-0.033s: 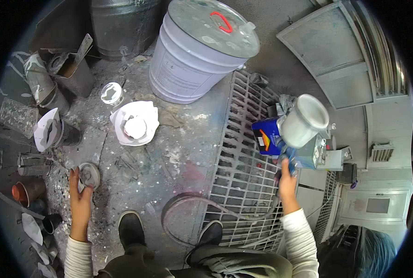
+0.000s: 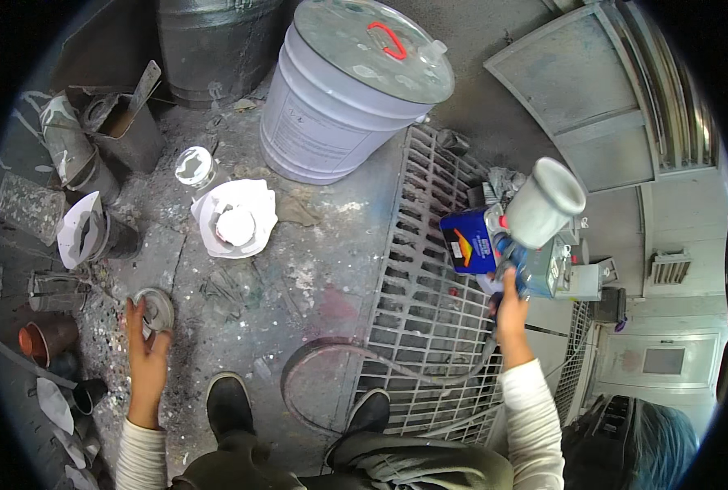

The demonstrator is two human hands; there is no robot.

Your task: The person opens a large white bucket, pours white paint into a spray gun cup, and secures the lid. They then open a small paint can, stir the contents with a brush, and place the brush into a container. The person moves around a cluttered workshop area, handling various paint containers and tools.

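My left hand, low at the left, has its fingers closed on a round grey lid. At the right my right hand grips a spray gun with a large whitish cup on top, tilted. A hose loops down from the gun across the grating. Behind the gun stand a blue rectangular can and other containers. Between my hands, a white paper filter holds a small white mass, and a white-coated small can stands just behind it.
A large white pail with a red handle stands at the back, beside a dark drum. Paint-caked containers line the left side. A floor grating runs along the right. Grey panels lean at top right; a door is at far right.
My right hand and the spray gun have shifted slightly right and up, the cup tilting a little more. My left hand with the lid has moved very slightly right.
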